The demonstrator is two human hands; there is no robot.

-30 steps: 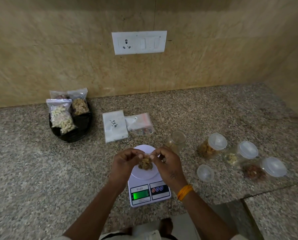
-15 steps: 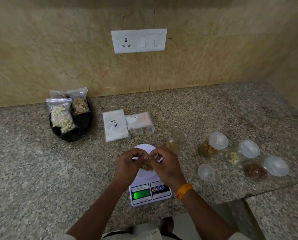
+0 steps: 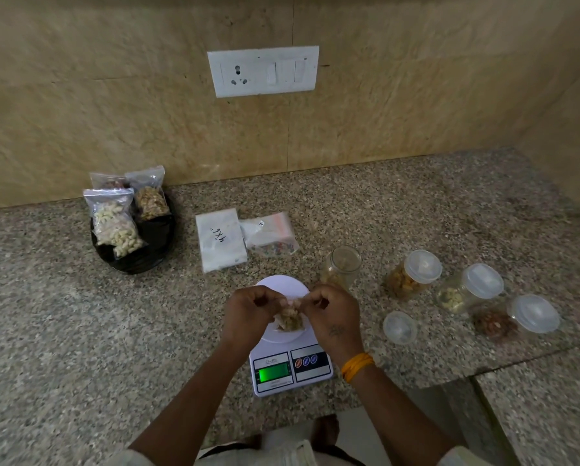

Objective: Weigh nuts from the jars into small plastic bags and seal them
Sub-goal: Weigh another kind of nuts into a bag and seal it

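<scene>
Bags of nuts (image 3: pixel 122 223) stand on a black plate (image 3: pixel 150 252) at the far left of the granite counter (image 3: pixel 63 331). Next comes a flat pack of empty bags (image 3: pixel 220 239) with "4x6" written on it. In the middle, the left hand (image 3: pixel 249 314) and right hand (image 3: pixel 332 316) have their fingers curled, each pinching the top edge of a small bag of nuts (image 3: pixel 290 319). It hangs just over the white pan of the kitchen scale (image 3: pixel 290 363), whose screen glows green; its numbers are too small to read. Right of them sit an open jar (image 3: pixel 340 267), a loose lid (image 3: pixel 399 327) and three lidded jars (image 3: pixel 414 275).
</scene>
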